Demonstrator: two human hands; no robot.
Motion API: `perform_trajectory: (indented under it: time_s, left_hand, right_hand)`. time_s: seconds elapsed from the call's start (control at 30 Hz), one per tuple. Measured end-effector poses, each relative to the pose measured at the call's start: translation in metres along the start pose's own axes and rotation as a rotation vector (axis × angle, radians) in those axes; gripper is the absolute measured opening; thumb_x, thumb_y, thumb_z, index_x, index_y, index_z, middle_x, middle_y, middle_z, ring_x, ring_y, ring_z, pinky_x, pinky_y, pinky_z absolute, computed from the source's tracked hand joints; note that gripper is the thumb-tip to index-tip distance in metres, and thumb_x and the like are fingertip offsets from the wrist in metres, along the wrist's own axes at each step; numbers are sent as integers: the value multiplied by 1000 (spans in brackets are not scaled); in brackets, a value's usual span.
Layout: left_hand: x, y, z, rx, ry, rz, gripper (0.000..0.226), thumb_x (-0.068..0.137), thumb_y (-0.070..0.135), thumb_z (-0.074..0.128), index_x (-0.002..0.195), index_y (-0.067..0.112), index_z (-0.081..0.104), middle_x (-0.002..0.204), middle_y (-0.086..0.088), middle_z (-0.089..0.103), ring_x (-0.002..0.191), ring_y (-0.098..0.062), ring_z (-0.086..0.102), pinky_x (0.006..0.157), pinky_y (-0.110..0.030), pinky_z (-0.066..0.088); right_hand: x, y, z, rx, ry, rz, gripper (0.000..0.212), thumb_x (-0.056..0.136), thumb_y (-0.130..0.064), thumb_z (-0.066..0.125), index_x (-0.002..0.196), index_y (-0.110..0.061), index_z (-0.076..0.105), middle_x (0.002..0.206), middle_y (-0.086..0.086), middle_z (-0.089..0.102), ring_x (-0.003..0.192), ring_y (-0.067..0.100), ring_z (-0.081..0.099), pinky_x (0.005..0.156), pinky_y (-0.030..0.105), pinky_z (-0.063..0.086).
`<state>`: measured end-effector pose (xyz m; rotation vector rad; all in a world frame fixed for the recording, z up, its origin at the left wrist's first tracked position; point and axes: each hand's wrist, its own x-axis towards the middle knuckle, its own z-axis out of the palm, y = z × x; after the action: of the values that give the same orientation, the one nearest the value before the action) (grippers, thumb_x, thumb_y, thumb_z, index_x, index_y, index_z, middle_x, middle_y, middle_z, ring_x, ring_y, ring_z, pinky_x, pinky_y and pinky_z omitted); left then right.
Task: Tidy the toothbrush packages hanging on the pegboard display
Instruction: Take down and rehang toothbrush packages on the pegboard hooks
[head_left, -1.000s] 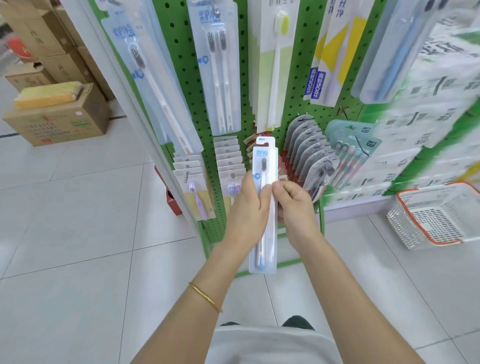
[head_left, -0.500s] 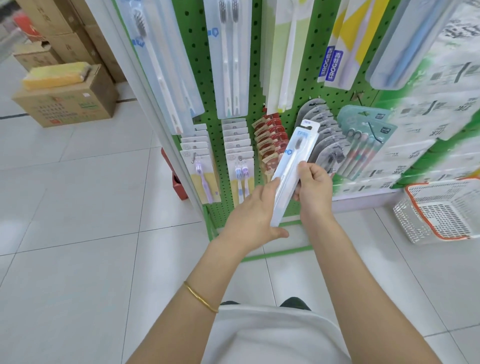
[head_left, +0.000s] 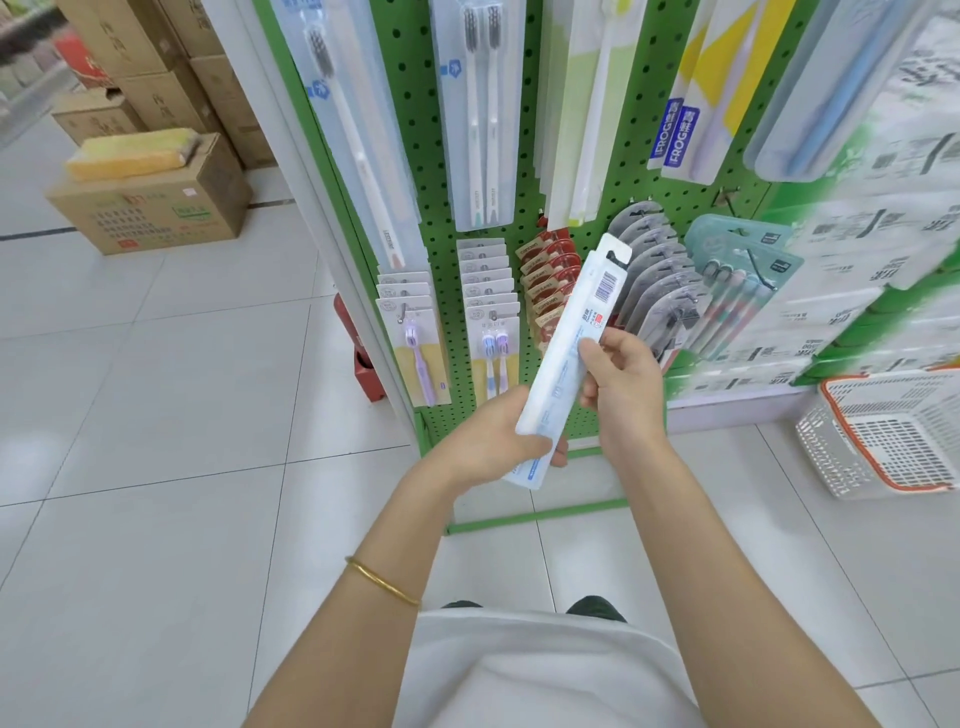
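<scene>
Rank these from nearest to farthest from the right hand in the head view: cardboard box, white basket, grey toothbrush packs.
1. Grey toothbrush packs: hanging on the pegboard, just behind the right hand.
2. White basket: on the floor, off to the right.
3. Cardboard box: on the floor far to the left, past the display's edge.

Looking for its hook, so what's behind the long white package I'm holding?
Red-carded packs and grey blister packs hang on the green pegboard behind the white package. Anything directly behind it is covered.
</scene>
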<state>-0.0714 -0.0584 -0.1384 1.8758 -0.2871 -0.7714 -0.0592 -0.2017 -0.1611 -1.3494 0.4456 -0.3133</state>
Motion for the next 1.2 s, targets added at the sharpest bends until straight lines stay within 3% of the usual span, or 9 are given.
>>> perform_trajectory:
  time_s: [0.17,0.27,0.47,0.57,0.7,0.9,1.03,1.1,1.2]
  left_hand:
    - [-3,4,5,-209,7,-23,21,99,11,44,120,7,47,97,-26,69,74,-30,70,72,-33,58]
    - [-4,8,4,-248,25,-52,31,103,26,38,120,4,49,92,-27,70,72,-34,69,71,-36,58]
    - [1,19,-7,-106,155,-3,43,101,44,34,120,12,55,112,-12,68,97,-25,67,87,-39,54]
    - [1,35,-16,-82,275,126,25,102,37,36,103,22,56,99,2,67,90,-11,64,84,-32,50]
    - [5,54,-30,-104,460,234,20,100,32,43,108,16,52,101,-1,63,89,-15,62,80,-35,51]
    - [7,72,-48,-171,670,349,8,98,21,51,99,13,54,82,6,57,68,-2,54,56,-11,43]
    - [4,78,-55,-288,614,327,8,97,20,52,95,15,57,89,-2,63,79,-13,60,70,-27,52]
    - [2,80,-57,-380,562,306,11,98,20,51,92,16,58,89,-3,64,83,-17,60,83,-40,53]
    - [-2,85,-62,-532,506,287,16,100,17,46,90,12,57,90,-6,61,86,-20,57,90,-43,49]
  right_hand:
    - [-4,-5,-2,-12,-91,-25,11,94,-7,55,90,-14,62,50,-6,49,38,6,36,41,20,32]
    - [-7,-9,-3,11,-132,-26,10,93,-7,56,91,-14,63,55,0,50,39,7,36,41,21,33]
    - [-7,-21,0,46,-260,-83,10,92,-4,57,90,-12,63,51,-2,50,38,9,36,39,21,32]
    - [-8,-27,4,51,-359,-98,13,92,-4,57,89,-13,65,49,-3,54,38,9,37,39,21,33]
    - [-8,-31,8,37,-491,-130,7,88,-9,62,88,-13,68,53,0,56,39,9,37,39,21,33]
    - [-6,-32,11,18,-591,-76,13,77,-17,74,87,-11,69,61,5,59,41,9,38,40,21,33]
    - [-3,-34,14,9,-615,8,18,73,-26,70,86,-13,68,70,-1,65,55,10,51,55,24,42]
    - [0,-33,18,22,-674,67,27,75,-31,75,91,-11,68,87,3,70,74,16,62,72,33,48]
    - [0,-32,24,126,-843,227,78,62,-47,84,117,3,57,109,16,68,98,29,63,88,42,49]
